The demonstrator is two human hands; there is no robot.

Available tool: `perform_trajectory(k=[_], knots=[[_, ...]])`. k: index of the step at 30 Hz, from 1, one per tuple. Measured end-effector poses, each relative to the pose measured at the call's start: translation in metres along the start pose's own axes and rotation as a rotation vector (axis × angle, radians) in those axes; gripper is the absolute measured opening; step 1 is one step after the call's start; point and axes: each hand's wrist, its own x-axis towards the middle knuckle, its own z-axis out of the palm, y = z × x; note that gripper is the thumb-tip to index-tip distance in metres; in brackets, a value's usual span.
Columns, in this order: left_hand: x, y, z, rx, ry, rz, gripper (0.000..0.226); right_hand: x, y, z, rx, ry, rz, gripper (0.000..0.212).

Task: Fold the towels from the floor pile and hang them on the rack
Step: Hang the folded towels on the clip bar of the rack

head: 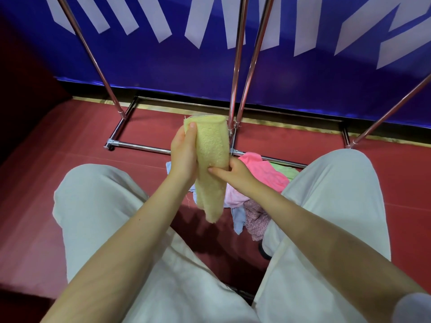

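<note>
You hold the yellow towel point(211, 159) up in the air between your knees, folded into a long narrow strip that hangs from its top fold down to a loose lower end. Your left hand point(184, 155) grasps the strip's upper left edge, thumb on the front face near the top, fingers wrapped behind. Your right hand point(235, 174) pinches the strip at its middle from the right side, thumb laid flat across the front, the other fingers hidden behind the cloth.

Directly below and behind the strip lies the towel pile point(254, 194) on the red floor point(70, 141): a pink towel point(265, 173) on top, a green one point(285, 170) at the far edge touching the rack's base bar, pale blue and mottled mauve pieces at the near edge, beside your right leg.

The metal rack point(235, 94) stands just beyond the pile, its chrome poles rising from a rectangular base frame on the floor, in front of a blue banner point(163, 66) with white lettering.
</note>
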Motion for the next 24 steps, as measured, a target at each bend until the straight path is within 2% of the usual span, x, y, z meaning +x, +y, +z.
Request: perform_trajectory(k=[3, 7, 10, 14, 18, 21, 24], knots=[[0.004, 0.003, -0.003, -0.042, 0.023, -0.009, 0.024, -0.001, 0.002, 0.0, 0.02, -0.044, 0.051, 0.029], [0.01, 0.009, -0.009, -0.047, 0.064, 0.014, 0.022, -0.005, 0.004, 0.001, 0.096, -0.101, 0.109, 0.008], [0.016, 0.009, -0.015, 0.048, 0.098, 0.064, 0.022, -0.006, 0.001, 0.003, 0.197, -0.113, 0.14, 0.009], [0.026, 0.007, -0.023, 0.052, 0.139, 0.062, 0.025, -0.008, -0.005, 0.004, 0.244, -0.039, 0.144, 0.008], [0.036, 0.008, -0.033, -0.018, 0.264, -0.001, 0.028, -0.009, -0.016, 0.001, 0.157, 0.045, 0.096, 0.008], [0.046, 0.011, -0.043, -0.06, 0.336, -0.033, 0.028, -0.01, -0.017, -0.001, 0.082, -0.048, 0.119, 0.008], [0.052, 0.011, -0.051, -0.046, 0.386, -0.054, 0.025, -0.012, -0.013, -0.002, 0.106, -0.186, 0.237, 0.016]])
